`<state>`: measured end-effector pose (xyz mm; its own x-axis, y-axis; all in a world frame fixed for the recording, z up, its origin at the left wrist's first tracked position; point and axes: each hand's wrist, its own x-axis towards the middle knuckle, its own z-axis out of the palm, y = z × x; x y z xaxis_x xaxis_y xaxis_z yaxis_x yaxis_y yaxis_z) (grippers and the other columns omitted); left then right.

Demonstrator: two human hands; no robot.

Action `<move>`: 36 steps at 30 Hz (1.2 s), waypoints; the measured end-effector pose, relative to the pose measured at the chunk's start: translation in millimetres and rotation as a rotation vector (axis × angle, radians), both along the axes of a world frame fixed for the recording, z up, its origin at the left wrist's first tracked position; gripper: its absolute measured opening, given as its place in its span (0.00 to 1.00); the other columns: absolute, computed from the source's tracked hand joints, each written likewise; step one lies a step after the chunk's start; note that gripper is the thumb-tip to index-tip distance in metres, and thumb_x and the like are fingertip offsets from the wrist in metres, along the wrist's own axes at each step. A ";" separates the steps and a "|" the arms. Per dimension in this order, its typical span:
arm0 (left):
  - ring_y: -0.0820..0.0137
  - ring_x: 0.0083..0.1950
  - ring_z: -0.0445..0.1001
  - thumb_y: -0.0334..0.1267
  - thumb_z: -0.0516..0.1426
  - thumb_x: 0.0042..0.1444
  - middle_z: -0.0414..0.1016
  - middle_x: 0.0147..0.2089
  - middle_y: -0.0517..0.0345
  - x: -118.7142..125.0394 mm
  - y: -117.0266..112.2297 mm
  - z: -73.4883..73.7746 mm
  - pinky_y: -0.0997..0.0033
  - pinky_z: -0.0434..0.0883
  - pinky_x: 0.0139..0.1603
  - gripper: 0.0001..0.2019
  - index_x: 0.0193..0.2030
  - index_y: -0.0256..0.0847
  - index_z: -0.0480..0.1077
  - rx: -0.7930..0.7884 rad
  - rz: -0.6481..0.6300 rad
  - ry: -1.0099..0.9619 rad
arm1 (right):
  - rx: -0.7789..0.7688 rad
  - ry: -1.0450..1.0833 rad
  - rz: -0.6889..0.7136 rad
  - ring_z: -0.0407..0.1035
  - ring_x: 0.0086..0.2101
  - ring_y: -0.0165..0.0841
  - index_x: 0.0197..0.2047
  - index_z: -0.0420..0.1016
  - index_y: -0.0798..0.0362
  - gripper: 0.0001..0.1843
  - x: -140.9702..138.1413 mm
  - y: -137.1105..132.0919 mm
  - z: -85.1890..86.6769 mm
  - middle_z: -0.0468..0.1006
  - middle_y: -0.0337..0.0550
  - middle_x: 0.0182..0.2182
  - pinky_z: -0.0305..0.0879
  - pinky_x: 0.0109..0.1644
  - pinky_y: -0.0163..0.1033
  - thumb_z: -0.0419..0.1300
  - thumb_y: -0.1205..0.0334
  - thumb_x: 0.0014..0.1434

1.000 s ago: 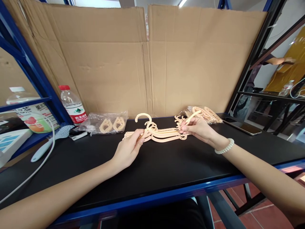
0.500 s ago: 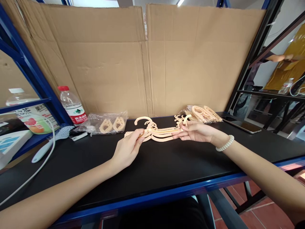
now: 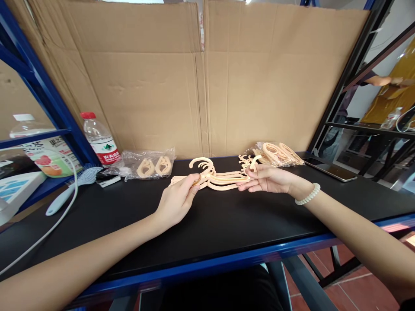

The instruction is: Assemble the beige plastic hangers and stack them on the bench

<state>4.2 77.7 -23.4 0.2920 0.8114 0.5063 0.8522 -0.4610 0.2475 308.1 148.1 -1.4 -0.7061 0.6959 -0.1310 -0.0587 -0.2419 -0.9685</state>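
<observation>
Several cream plastic hangers [image 3: 223, 181] lie bunched just above or on the black tabletop, their bars running between my two hands. My left hand [image 3: 178, 198] is closed, thumb and fingers pinching the hangers near the left hook [image 3: 201, 165]. At the other end my right hand [image 3: 267, 178], palm partly turned up, pinches the hangers beside a second hook [image 3: 255, 161] between thumb and fingers. More small hooks [image 3: 244, 160] fan out behind the right fingertips. The fingers cover the gripped parts, so how the pieces join cannot be made out.
A clear bag of cream hangers [image 3: 280, 154] sits behind my right hand, near a phone [image 3: 330, 168]. Leftward are another bag [image 3: 154, 166], a red-capped bottle [image 3: 103, 144], a hairbrush [image 3: 73, 190] and a white cable [image 3: 61, 224]. Cardboard [image 3: 145, 99] walls the back.
The view has tilted down slightly. The left hook has shifted a little to the right relative to my left hand. Both hands keep their grip on the hangers.
</observation>
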 end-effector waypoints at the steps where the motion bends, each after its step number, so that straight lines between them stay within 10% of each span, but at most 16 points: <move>1: 0.69 0.35 0.71 0.41 0.43 0.66 0.72 0.37 0.64 0.3 -0.2 -0.2 0.73 0.62 0.34 0.09 0.46 0.46 0.61 0.002 0.000 -0.001 | -0.004 -0.007 -0.005 0.76 0.45 0.42 0.38 0.64 0.56 0.11 -0.1 0.1 -0.3 0.80 0.62 0.43 0.74 0.45 0.36 0.63 0.61 0.60; 21: 0.65 0.41 0.74 0.42 0.41 0.66 0.75 0.42 0.59 3.6 -4.1 -1.3 0.70 0.66 0.36 0.13 0.48 0.45 0.64 0.034 0.045 0.033 | 0.092 -0.018 0.023 0.77 0.42 0.39 0.34 0.68 0.57 0.12 -2.3 -0.2 -6.5 0.81 0.53 0.40 0.72 0.53 0.43 0.68 0.66 0.53; 36: 0.66 0.35 0.72 0.42 0.42 0.65 0.72 0.34 0.64 5.3 -6.7 1.9 0.70 0.63 0.35 0.10 0.48 0.49 0.61 -0.119 0.066 -0.051 | 0.096 0.019 -0.077 0.74 0.28 0.27 0.30 0.67 0.55 0.15 -14.5 -5.5 -12.2 0.79 0.45 0.30 0.72 0.36 0.31 0.72 0.64 0.48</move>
<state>9.5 71.0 -21.5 0.2123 0.8833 0.4181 0.8646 -0.3691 0.3409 293.7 142.6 -13.6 -0.6522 0.7565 -0.0486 -0.0919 -0.1425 -0.9855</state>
